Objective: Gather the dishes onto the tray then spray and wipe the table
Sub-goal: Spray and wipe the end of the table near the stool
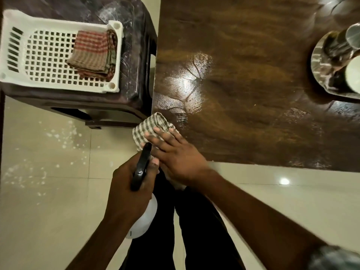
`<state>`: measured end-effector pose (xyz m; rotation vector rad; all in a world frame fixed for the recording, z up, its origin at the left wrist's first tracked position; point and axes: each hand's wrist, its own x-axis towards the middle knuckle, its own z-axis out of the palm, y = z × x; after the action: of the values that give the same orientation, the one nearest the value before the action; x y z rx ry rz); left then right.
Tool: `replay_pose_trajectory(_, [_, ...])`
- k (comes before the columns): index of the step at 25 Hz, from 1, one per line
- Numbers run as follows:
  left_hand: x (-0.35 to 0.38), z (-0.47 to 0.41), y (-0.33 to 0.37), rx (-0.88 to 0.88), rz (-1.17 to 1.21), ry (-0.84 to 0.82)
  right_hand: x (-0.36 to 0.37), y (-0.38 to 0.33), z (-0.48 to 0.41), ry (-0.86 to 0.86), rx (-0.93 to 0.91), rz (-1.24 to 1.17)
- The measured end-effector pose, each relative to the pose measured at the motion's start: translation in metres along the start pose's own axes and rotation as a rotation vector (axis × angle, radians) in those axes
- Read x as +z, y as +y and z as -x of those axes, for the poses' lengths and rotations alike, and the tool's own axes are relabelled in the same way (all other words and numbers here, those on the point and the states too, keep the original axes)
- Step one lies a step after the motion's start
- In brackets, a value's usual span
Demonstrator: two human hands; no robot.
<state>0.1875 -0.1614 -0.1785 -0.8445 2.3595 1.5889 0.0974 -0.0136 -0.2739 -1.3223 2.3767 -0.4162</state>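
Note:
My right hand (175,152) presses flat on a green-and-white checked cloth (150,126) at the near left corner of the dark wooden table (243,84). Part of the cloth hangs over the table's edge. My left hand (128,190) grips a spray bottle with a black trigger head (141,168) and a white body (145,219), held off the table just left of the right hand. At the far right of the table a steel tray (319,65) carries steel tumblers (342,43) and a pale cup (353,75).
A dark plastic stool (134,61) stands left of the table and bears a white perforated basket (17,45) with a folded red-and-brown checked cloth (93,53) in it. Pale floor tiles (48,172) lie below, and my dark trouser legs (187,221) are beneath my hands.

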Motion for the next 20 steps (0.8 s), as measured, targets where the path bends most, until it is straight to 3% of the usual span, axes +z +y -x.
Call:
replay_pose_trajectory(2, [-0.004, -0.003, -0.001, -0.001, 0.024, 0.001, -0.021, 0.048, 0.011, -0.079, -0.127, 0.102])
replay_pose_trajectory(3, [-0.005, -0.005, -0.002, -0.002, 0.029, 0.000, -0.034, 0.071, 0.015, -0.091, -0.094, 0.137])
replay_pose_trajectory(8, [-0.007, -0.007, -0.001, -0.003, 0.054, -0.006, -0.067, 0.100, -0.043, 0.196, 0.690, -0.066])
replay_pose_trajectory(10, [-0.008, -0.006, -0.001, -0.019, 0.065, -0.015, -0.067, 0.078, -0.078, 0.232, 0.787, -0.118])
replay_pose_trajectory(16, [-0.014, -0.004, 0.003, -0.002, 0.040, -0.035, -0.014, 0.009, -0.042, 0.058, 0.189, -0.002])
replay_pose_trajectory(18, [-0.015, -0.006, 0.006, -0.015, 0.064, -0.027, 0.001, 0.005, 0.002, 0.034, 0.092, 0.019])
replay_pose_trajectory(20, [-0.014, -0.006, 0.009, -0.030, 0.060, -0.031, 0.007, 0.009, 0.054, 0.034, 0.131, 0.032])
